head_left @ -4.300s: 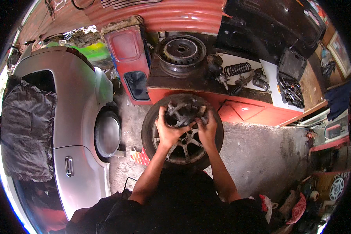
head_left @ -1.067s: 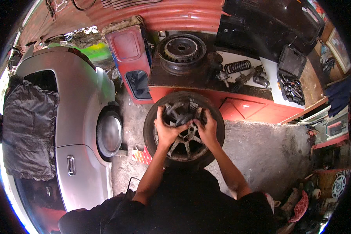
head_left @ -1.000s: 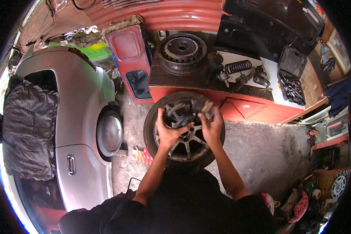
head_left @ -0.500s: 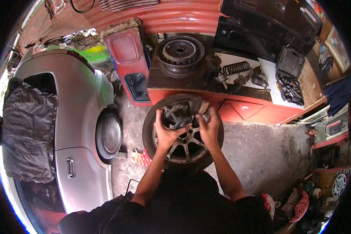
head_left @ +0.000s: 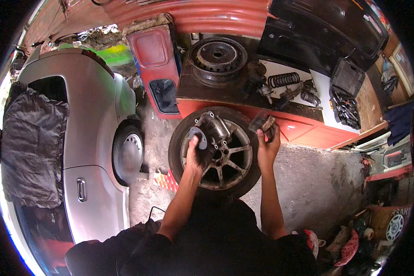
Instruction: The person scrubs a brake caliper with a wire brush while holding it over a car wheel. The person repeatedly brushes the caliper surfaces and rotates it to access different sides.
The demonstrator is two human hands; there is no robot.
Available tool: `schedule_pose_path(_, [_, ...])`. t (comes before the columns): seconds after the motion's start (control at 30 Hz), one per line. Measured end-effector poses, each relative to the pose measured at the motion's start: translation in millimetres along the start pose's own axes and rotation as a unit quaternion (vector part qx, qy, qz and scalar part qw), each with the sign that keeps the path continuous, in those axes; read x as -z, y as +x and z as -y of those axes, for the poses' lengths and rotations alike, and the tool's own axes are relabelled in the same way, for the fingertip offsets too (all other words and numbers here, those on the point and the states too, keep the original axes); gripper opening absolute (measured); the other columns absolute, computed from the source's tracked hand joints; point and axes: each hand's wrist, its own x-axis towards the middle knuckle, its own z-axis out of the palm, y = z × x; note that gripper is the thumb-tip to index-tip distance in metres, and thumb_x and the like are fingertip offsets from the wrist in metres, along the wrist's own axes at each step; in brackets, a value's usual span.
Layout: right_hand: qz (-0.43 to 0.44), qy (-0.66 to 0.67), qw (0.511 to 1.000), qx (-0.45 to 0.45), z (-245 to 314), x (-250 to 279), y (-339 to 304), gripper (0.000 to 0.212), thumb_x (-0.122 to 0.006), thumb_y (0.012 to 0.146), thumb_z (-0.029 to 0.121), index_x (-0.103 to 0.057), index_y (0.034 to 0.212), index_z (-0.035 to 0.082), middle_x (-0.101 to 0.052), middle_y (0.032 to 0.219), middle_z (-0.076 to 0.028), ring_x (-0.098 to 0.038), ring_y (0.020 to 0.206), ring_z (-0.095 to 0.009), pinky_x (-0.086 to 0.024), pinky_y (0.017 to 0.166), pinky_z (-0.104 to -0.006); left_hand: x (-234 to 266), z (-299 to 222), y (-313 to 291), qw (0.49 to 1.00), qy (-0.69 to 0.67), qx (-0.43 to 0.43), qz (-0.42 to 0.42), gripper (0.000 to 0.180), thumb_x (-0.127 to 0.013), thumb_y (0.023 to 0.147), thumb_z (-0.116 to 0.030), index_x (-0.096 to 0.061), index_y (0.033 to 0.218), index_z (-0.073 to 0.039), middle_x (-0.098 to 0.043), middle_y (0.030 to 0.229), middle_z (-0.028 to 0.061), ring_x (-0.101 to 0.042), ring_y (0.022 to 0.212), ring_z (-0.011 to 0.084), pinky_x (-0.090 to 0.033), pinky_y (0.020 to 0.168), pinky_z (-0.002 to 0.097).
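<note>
Now, left hand (head_left: 194, 156): our fingers hold the dark metal part (head_left: 220, 128) over the wheel with the tyre (head_left: 221, 175); we can't tell if they touch.
Right hand (head_left: 267, 149): our fingers pinch a small brush-like thing (head_left: 263, 123).
Gap: we just moved that away from the metal part, so the rubbing seems to have stopped.
Bench (head_left: 308, 130): farther off, we see a steel rim (head_left: 217, 56) and a curly spring (head_left: 284, 79).
</note>
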Motion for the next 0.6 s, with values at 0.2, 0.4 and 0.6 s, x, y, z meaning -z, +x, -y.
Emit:
schedule_pose_path(0.2, [0.044,0.006,0.999,-0.029,10.5,-1.2,-21.6,0.046,-0.07,0.094,0.018,-0.051,0.131,0.0,-0.062,0.122,-0.011,-0.059,0.111,-0.02,-0.044,0.099,-0.0326,-20.3,0.1,-1.1,0.998,-0.023,0.005,0.06,0.074,-0.083,0.076,-0.036,-0.051,0.138,-0.012,-0.055,0.139,0.0083,-0.052,0.128,0.0304,-0.041,0.111,0.051])
schedule_pose_path(0.4, [0.035,0.039,0.999,-0.01,21.8,2.2,-17.6,0.043,-0.068,0.096,0.019,-0.05,0.131,0.001,-0.06,0.12,-0.009,-0.058,0.108,-0.019,-0.044,0.099,-0.0327,-5.9,-0.2,0.6,0.996,-0.062,0.035,0.048,0.078,-0.085,0.075,-0.028,-0.048,0.143,-0.02,-0.054,0.141,0.008,-0.051,0.129,0.0305,-0.042,0.11,0.0503])
schedule_pose_path(0.6, [0.032,0.033,0.999,0.0,23.7,4.7,-17.5,0.039,-0.065,0.097,0.018,-0.05,0.129,0.001,-0.062,0.116,-0.009,-0.059,0.105,-0.019,-0.045,0.095,-0.0314,-23.3,-3.4,-8.1,0.994,0.086,-0.062,0.023,0.097,-0.088,0.07,-0.011,-0.035,0.151,-0.019,-0.053,0.138,0.0093,-0.051,0.128,0.0297,-0.044,0.109,0.0462])
